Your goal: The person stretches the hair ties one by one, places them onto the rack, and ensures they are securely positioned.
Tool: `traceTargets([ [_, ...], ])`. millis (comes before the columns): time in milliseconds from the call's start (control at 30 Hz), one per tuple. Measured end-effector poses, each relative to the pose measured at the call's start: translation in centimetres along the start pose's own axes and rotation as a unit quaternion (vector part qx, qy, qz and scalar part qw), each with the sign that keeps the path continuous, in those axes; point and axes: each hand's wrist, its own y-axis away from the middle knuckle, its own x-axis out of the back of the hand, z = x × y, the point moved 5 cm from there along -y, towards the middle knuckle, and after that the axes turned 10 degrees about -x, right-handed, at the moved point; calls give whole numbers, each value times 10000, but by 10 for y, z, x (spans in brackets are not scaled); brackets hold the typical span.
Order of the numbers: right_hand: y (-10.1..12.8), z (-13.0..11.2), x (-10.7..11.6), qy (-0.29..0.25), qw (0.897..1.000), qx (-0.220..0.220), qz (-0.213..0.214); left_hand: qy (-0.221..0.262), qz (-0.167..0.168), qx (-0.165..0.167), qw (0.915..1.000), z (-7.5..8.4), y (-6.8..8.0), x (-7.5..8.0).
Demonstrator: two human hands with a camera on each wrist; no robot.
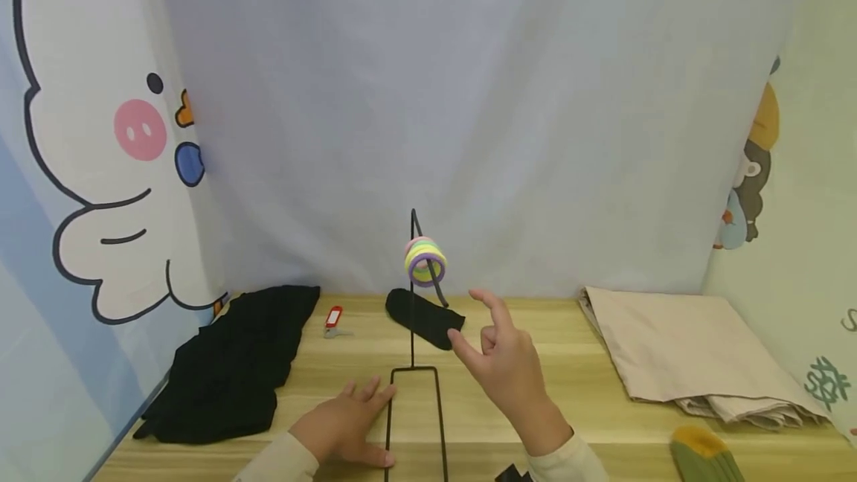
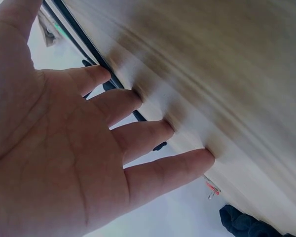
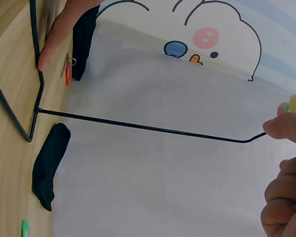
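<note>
With the left hand (image 1: 348,422) flat beside the wire stand's (image 1: 413,348) base and the right hand (image 1: 505,363) loosely spread, seemingly off the hair ties (image 1: 425,260) on its hook, a bump could topple the stand.

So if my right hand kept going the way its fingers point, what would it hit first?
Probably the stack of pastel hair ties hanging on the wire stand. The right hand has its fingers aimed up toward them, with a gap between; depth is unclear.
</note>
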Motion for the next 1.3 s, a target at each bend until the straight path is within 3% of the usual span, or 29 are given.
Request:
traceTargets([
  [267,7,28,9,898,9958,6,-150,70,-144,55,9999,-2,-2,-1],
  [533,15,56,17,1506,9768,-828,-1275,93,-46,32,9999,-3,0,4],
  [633,19,69,21,1708,9588,-1333,-1837,95,-54,10,9999,-2,-1,4],
  [800,30,95,31,1877,9200,-2004,-2796,88,-62,-84,9999,0,-2,-1],
  [1067,46,133,48,1646,8895,-2151,-3679,143,-76,-100,9998,1,-2,-2],
  [1267,59,144,54,1923,8362,-2846,-4274,224,46,-75,9997,1,0,0],
  [1300,61,144,54,1996,8310,-2898,-4308,202,76,-93,9997,1,0,0],
])
